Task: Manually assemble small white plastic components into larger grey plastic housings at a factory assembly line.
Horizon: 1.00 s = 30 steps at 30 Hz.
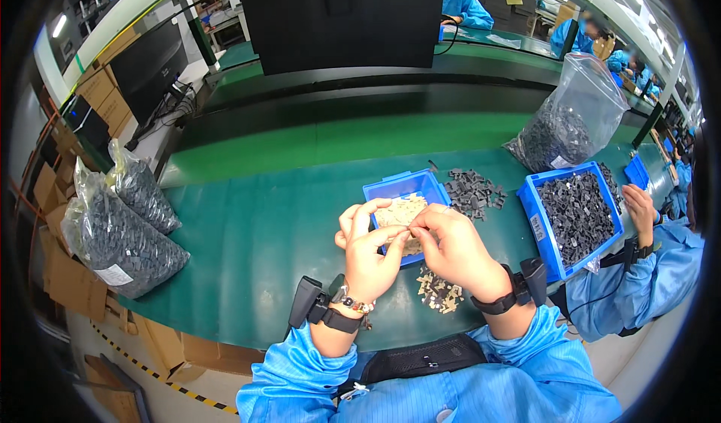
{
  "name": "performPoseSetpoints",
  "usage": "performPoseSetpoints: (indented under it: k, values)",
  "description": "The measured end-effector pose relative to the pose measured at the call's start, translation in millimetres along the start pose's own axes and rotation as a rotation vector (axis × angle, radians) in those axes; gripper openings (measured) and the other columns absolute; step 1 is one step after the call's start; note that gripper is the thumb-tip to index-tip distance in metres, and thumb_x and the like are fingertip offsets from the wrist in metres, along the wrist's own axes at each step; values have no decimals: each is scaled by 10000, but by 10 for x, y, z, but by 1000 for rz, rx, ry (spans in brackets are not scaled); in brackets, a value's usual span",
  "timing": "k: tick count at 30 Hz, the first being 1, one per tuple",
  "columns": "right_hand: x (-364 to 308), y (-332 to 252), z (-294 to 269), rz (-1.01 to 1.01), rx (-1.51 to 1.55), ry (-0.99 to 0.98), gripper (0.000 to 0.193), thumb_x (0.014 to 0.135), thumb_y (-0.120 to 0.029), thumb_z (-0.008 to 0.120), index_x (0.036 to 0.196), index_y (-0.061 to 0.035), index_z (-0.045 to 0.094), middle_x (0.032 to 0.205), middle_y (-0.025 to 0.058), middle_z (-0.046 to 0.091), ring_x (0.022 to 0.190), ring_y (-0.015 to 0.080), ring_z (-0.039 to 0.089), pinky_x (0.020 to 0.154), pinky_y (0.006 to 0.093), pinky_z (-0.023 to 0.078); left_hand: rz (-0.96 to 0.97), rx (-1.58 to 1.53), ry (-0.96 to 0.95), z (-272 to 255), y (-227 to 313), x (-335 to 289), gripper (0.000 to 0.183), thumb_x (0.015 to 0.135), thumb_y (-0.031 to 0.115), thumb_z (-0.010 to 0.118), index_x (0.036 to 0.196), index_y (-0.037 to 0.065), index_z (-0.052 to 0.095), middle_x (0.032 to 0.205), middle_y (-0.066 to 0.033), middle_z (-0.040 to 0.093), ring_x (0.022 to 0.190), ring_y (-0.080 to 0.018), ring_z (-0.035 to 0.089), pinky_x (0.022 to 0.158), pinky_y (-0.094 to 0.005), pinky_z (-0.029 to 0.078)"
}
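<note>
My left hand [369, 254] and my right hand [460, 252] meet over a small blue bin [373, 191], thumbs and fingertips pinched together. Whatever lies between the fingertips is too small and too covered to name. Inside the bin are many small beige pieces [399, 209], partly hidden by my hands. Just beyond my right hand, a loose heap of small black plastic parts [475, 194] lies on the green table. Closer to me, below my right hand, a small pile of beige and dark pieces [440, 291] is spread on the tabletop.
A larger blue bin [553, 252] of black parts stands at right, beside a co-worker's hand [640, 211]. Behind it sits a clear bag of black parts [559, 134]. Two filled bags [124, 235] stand at the left edge. A dark monitor [342, 25] hangs ahead.
</note>
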State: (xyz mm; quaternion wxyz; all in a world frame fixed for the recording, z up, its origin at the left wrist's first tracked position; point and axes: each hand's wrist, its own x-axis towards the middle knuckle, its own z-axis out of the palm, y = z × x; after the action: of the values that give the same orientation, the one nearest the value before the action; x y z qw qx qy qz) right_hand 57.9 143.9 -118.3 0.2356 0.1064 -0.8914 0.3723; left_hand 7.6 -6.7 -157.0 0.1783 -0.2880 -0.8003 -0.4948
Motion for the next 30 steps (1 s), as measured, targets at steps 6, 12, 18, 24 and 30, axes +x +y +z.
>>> performPoseSetpoints:
  k: [6,12,18,24,30]
  values:
    - [4,-20,-10,-1,-3,-11,60,804,4,588,844,22,630,830,185,637,810,364,633,742,427,512,24,-21,-12,-9,-14,16,58,786,150,722,828,125,754,1246,-61,589,1191,-281,437,988,-441,323]
    - [-3,-34,-33,13,23,-25,62,802,16,581,842,24,627,833,186,635,811,365,631,744,426,510,6,-55,-6,-4,-14,8,39,797,141,712,815,110,726,1235,-82,580,1191,-290,441,991,-442,331]
    - [-5,-51,-69,41,13,22,51,789,18,597,832,18,625,823,174,631,806,355,627,739,417,506,-36,-99,45,15,-81,12,30,765,117,722,782,97,708,1224,-92,583,1196,-294,444,995,-437,335]
    - [33,-5,-195,-41,-99,157,55,775,15,634,825,-4,647,812,146,635,789,339,621,723,404,503,-104,95,45,-15,-29,20,58,695,112,755,743,138,736,1230,-57,587,1205,-273,438,958,-435,327]
    - [29,8,-190,-32,-99,129,74,776,20,643,824,-23,680,805,137,635,776,327,618,711,406,499,-93,16,-4,53,-137,-11,127,686,190,776,811,174,774,1243,-22,581,1209,-266,407,937,-437,238]
